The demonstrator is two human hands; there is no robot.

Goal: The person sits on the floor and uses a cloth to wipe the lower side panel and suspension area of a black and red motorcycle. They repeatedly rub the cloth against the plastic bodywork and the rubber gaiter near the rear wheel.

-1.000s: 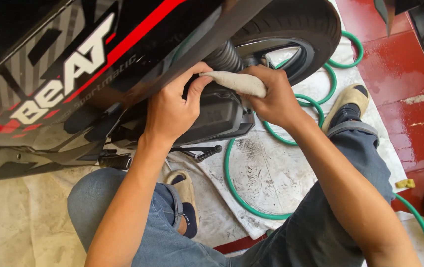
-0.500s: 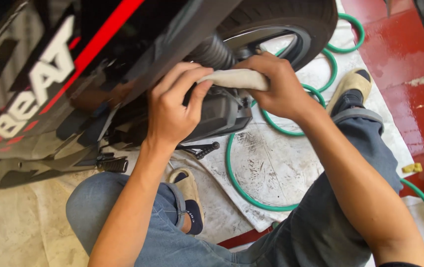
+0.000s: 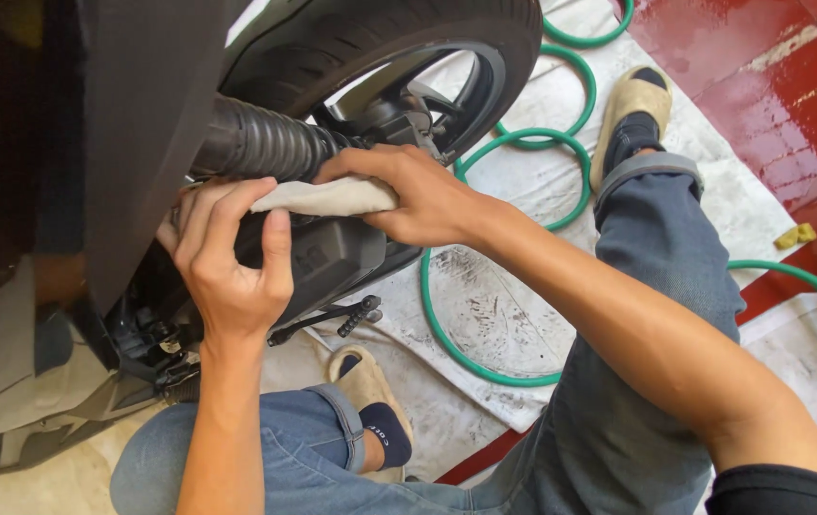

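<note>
This looks like a motorcycle washing or repair place: a black scooter with a thick rubber rear tyre (image 3: 380,38) stands over wet red floor tiles (image 3: 714,57), with a coiled green hose (image 3: 485,334) nearby

Past my fingers a green hose (image 3: 485,362) loops over a dirty white floor sheet (image 3: 504,315), beyond it wet red tiles (image 3: 761,86) shine in daylight, with pale floor (image 3: 65,477) on the near side below them.

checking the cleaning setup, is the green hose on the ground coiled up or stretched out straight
Coiled. The green hose lies in several overlapping loops on the white sheet beside the rear tyre.
</note>
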